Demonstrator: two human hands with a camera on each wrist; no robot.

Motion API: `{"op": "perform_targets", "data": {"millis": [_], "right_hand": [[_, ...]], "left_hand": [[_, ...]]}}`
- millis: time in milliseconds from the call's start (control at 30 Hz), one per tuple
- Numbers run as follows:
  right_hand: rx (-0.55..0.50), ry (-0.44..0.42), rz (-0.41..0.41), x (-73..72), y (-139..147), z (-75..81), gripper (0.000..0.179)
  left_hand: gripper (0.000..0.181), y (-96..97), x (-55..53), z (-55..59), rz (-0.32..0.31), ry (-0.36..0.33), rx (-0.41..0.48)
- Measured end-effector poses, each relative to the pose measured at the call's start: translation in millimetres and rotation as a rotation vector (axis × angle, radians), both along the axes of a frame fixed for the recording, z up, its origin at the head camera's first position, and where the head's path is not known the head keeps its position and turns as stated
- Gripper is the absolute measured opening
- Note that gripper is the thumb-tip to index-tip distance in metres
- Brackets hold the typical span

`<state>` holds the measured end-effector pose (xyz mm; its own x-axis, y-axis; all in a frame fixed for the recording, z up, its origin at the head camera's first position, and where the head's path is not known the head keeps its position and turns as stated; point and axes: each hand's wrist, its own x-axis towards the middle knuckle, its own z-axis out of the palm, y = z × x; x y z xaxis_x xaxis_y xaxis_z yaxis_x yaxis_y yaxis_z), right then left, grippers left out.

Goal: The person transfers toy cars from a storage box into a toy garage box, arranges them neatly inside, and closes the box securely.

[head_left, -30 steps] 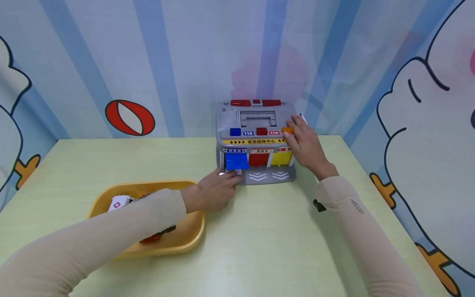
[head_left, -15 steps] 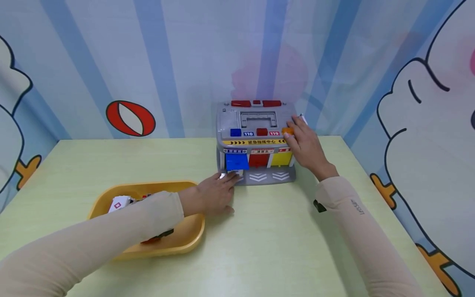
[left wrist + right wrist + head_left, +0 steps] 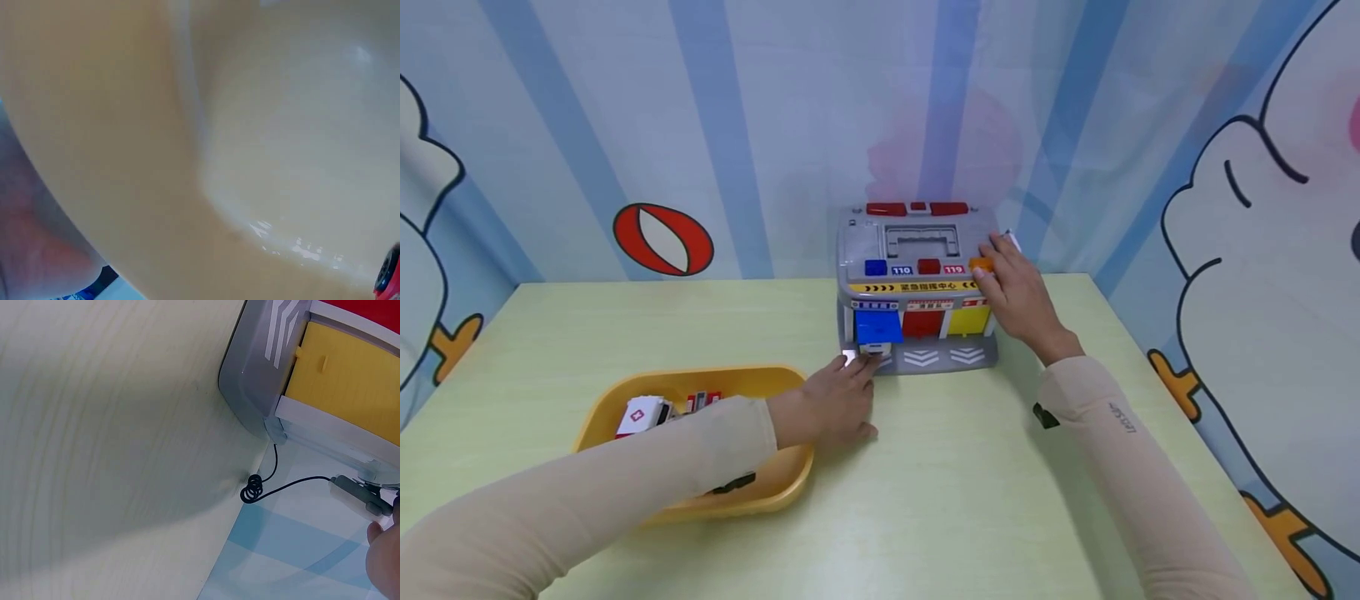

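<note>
A grey toy emergency-centre garage (image 3: pixel 917 242) stands near the back of the table, its blue door (image 3: pixel 878 327) raised. Under that door the rear of a small white toy car (image 3: pixel 876 348) shows. My left hand (image 3: pixel 835 404) reaches in front of it, fingertips extended at the car and thumb apart. My right hand (image 3: pixel 1022 292) rests on the garage's right top edge beside the orange button (image 3: pixel 981 263). In the right wrist view, fingertips (image 3: pixel 382 556) appear near a grey handset (image 3: pixel 361 495) on a coiled cord. The red and yellow doors are down.
A yellow tray (image 3: pixel 805 467) lies at the left, under my left forearm. It holds a white toy ambulance (image 3: pixel 642 414) and a red toy vehicle (image 3: pixel 703 400), both partly hidden by the sleeve. A patterned curtain (image 3: pixel 805 142) hangs behind the table.
My left hand has drawn back slightly from the blue door, and its thumb has spread away from the fingers. More of the white car's rear shows. The right hand has stayed in place.
</note>
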<state>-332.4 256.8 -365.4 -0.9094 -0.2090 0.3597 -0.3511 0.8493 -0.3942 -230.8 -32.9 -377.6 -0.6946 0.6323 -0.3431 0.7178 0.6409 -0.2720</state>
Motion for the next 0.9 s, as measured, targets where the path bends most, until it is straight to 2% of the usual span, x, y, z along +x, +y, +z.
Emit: {"op": "perform_targets", "data": {"millis": [300, 567, 900], "right_hand": [[0.001, -0.001, -0.001, 0.6, -0.5, 0.9, 0.063], [-0.003, -0.012, -0.014, 1.9, -1.1, -0.9, 0.064], [-0.011, -0.008, -0.006, 2.1, -2.2, 0.6, 0.064]], "left_hand": [[0.072, -7.6, -9.8, 7.8, -0.004, -0.044, 0.079], [0.068, -13.0, -20.3, 15.0, 0.054, -0.095, 0.044], [0.066, -17.2, -24.3, 14.7, 0.081, -0.124, 0.081]]}}
